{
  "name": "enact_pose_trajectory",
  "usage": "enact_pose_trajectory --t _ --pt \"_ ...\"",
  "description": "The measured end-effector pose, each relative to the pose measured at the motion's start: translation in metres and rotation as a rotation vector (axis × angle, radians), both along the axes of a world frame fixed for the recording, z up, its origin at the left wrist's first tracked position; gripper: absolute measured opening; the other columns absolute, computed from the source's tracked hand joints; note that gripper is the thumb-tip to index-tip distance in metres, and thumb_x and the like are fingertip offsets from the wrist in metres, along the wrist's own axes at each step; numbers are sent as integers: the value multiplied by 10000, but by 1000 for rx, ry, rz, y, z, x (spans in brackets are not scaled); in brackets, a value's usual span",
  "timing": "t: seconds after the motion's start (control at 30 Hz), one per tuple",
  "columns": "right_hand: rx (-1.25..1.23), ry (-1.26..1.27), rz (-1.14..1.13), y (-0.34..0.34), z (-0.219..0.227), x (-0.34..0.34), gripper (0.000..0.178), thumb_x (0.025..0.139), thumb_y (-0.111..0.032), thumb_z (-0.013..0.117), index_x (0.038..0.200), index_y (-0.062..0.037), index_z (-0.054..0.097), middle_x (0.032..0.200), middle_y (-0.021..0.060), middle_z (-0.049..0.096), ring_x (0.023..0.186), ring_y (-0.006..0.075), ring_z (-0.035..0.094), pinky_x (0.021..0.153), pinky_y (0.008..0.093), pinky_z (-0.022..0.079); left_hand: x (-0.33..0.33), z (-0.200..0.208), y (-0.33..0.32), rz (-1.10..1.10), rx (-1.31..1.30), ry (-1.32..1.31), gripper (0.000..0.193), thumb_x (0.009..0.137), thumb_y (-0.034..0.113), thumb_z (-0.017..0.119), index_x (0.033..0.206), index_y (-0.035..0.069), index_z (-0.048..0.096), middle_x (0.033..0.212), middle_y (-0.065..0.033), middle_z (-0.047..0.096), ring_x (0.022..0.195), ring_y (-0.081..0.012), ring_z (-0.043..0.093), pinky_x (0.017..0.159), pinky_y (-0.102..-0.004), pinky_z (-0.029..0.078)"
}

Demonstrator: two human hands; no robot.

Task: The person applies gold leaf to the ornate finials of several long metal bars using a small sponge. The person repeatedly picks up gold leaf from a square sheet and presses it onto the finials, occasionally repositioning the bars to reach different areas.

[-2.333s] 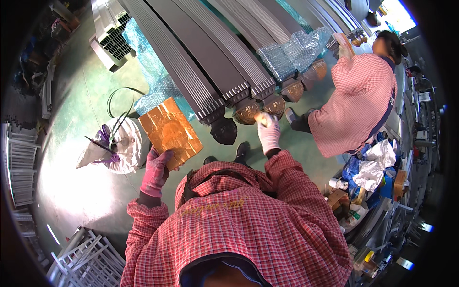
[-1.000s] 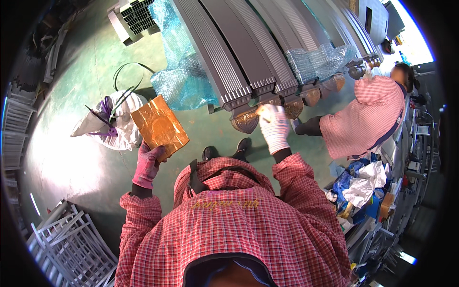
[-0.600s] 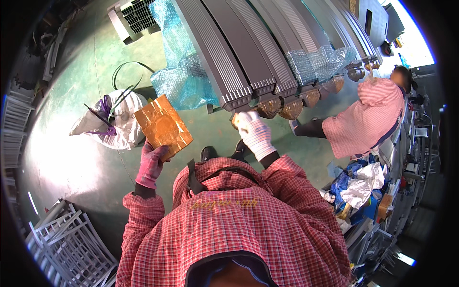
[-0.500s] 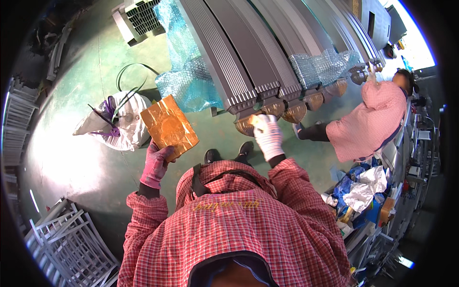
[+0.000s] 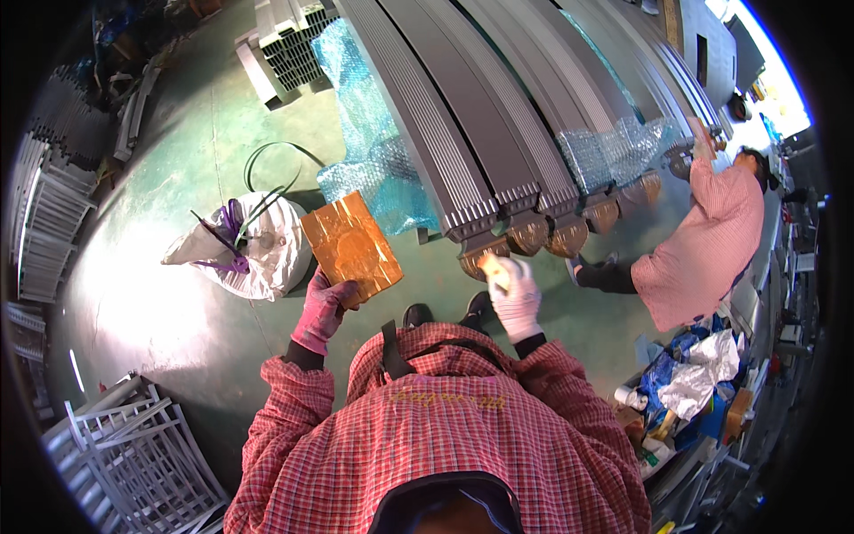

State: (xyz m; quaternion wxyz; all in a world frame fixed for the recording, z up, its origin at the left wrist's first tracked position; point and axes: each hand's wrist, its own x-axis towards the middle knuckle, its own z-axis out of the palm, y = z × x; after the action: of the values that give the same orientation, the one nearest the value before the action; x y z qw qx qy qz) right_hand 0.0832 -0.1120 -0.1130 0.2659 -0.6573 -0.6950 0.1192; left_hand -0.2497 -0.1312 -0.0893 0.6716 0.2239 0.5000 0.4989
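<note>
My left hand (image 5: pixel 323 307), in a pinkish-red glove, grips the lower edge of a flat, square, shiny copper-coloured piece (image 5: pixel 352 247) with a round raised shape in its middle. It is held up off the floor, tilted. In a white-and-pink glove, my right hand (image 5: pixel 516 298) is closed around a small pale-yellow piece (image 5: pixel 492 268), too blurred to name. That piece is just in front of a bronze-coloured, shell-shaped end cap (image 5: pixel 483 255); whether they touch I cannot tell. The cap sits at the end of a long grey ribbed profile (image 5: pixel 445 151).
Blue bubble wrap (image 5: pixel 378 182) hangs beside the profiles. A white sack (image 5: pixel 271 245) with straps stands at left. Metal frames (image 5: pixel 147 454) lie at lower left. A co-worker (image 5: pixel 698 249) bends over the profiles at right, near a heap of wrapping scraps (image 5: pixel 694 383).
The whole view has shifted, so things appear lower and further right. My right hand has drawn back slightly from the end cap. The co-worker's arm now reaches further out over the profiles.
</note>
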Motion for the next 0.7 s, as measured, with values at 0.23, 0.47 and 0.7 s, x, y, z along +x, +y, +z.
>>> enact_pose_trajectory --t 0.23,0.47,0.7 --pt "-103 -21 -226 -6 -32 36 421 693 -149 676 1090 -167 538 1114 117 546 814 349 594 729 456 489 -8 1 -2 -14 22 28 406 772 65 623 1153 62 485 922 -64 611 692 -190 619 512 -256 474" --pt "-211 -32 -250 -22 -55 34 411 684 -132 670 1070 -160 535 1078 109 535 843 351 583 720 451 491 -12 6 -5 3 -8 62 394 780 63 619 1151 60 485 926 -70 610 656 -199 616 492 -250 472" --pt "-35 -28 -7 -28 -61 12 418 679 -181 670 1073 -183 529 1103 94 537 844 346 590 723 451 489 -13 6 1 5 -35 90 383 791 57 606 1156 49 487 949 -71 613 675 -191 624 481 -241 481"
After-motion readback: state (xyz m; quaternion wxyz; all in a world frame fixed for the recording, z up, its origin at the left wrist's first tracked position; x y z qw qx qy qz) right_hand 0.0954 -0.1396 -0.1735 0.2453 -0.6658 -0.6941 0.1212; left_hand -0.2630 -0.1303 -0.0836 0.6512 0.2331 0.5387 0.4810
